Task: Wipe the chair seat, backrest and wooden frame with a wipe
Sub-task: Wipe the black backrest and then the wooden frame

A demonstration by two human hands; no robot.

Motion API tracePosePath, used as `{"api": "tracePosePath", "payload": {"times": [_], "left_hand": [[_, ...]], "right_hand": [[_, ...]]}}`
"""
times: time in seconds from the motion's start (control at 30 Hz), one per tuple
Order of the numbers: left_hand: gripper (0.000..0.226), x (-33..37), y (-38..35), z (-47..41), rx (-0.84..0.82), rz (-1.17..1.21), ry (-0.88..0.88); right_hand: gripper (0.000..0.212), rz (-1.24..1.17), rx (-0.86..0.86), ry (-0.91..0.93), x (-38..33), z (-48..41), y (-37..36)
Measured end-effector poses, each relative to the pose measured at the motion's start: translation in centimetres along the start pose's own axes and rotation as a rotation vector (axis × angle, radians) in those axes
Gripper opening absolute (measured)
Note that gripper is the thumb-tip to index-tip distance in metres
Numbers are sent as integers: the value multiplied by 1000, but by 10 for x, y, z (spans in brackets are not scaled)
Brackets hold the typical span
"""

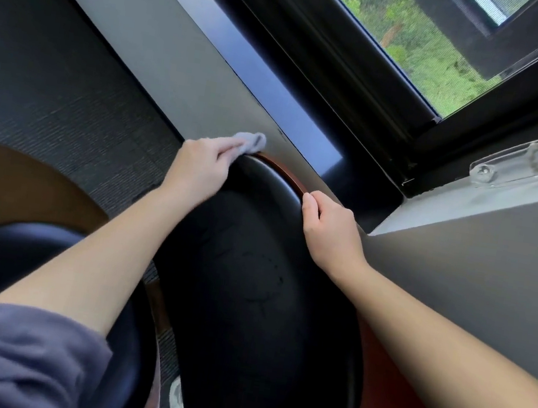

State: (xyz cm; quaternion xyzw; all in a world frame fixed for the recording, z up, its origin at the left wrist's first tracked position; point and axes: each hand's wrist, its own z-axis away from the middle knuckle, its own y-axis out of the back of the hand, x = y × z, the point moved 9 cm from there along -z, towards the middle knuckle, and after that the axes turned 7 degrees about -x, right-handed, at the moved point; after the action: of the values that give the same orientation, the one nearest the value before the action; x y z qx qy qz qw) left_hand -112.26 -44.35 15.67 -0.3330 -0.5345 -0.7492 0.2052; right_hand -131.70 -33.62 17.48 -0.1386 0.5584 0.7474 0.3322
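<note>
A chair with black padding (255, 288) fills the middle of the head view, seen from above. A curved reddish-brown wooden frame (287, 173) runs along its top edge. My left hand (200, 166) pinches a crumpled grey wipe (250, 142) and presses it on the left end of that wooden rim. My right hand (327, 222) grips the rim at its right end, thumb on the black padding. The chair's legs are hidden.
A second black chair (11, 257) and a round wooden table (4, 180) sit at the lower left. A grey wall and windowsill (278, 80) stand right behind the chair, with a grey ledge (478, 254) on the right. Dark carpet (38, 67) covers the floor.
</note>
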Motion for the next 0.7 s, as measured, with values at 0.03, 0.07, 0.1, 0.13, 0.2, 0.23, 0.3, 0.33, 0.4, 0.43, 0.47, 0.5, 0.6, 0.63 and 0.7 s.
{"api": "tracePosePath", "payload": {"times": [0.03, 0.07, 0.1, 0.13, 0.2, 0.23, 0.3, 0.33, 0.4, 0.43, 0.47, 0.5, 0.6, 0.63, 0.7], "left_hand": [[30, -6, 0, -1, 0, 7, 32], [30, -9, 0, -3, 7, 1, 45], [29, -6, -1, 0, 23, -16, 28], [29, 3, -2, 6, 43, -40, -19], [31, 24, -5, 25, 85, -69, -141], [33, 31, -8, 33, 100, -79, -189], [33, 43, -13, 45, 125, -146, -282], [33, 53, -17, 51, 135, -209, -349], [31, 70, -29, 60, 166, -347, -481], [32, 75, -35, 64, 183, -403, -513], [33, 78, -38, 67, 203, -448, -525], [34, 79, -39, 68, 227, -481, -531], [33, 86, -43, 74, 267, -531, -562], [34, 91, -46, 79, 271, -533, -587], [35, 101, -57, 93, 263, -546, -642]], "right_hand": [[41, 6, -1, 5, -1, 0, 0], [41, 8, -1, 8, -1, 0, 1], [40, 7, -2, 11, -1, 1, 1], [40, 2, -4, 13, -1, 1, 2], [41, -5, -5, 11, -1, 1, 2], [41, -7, -5, 5, 0, 2, 2], [42, -28, -1, -12, 0, 3, 4], [42, -46, 7, -20, 0, 4, 6], [43, -93, 18, -37, 3, 6, 8], [41, -124, 13, -47, 9, 8, 8], [39, -163, 0, -56, 17, 12, 7], [38, -217, -20, -65, 26, 17, 5], [36, -395, -96, -110, 58, 47, 2], [33, -440, -112, -134, 69, 59, 3], [31, -521, -131, -183, 88, 80, 4]]}}
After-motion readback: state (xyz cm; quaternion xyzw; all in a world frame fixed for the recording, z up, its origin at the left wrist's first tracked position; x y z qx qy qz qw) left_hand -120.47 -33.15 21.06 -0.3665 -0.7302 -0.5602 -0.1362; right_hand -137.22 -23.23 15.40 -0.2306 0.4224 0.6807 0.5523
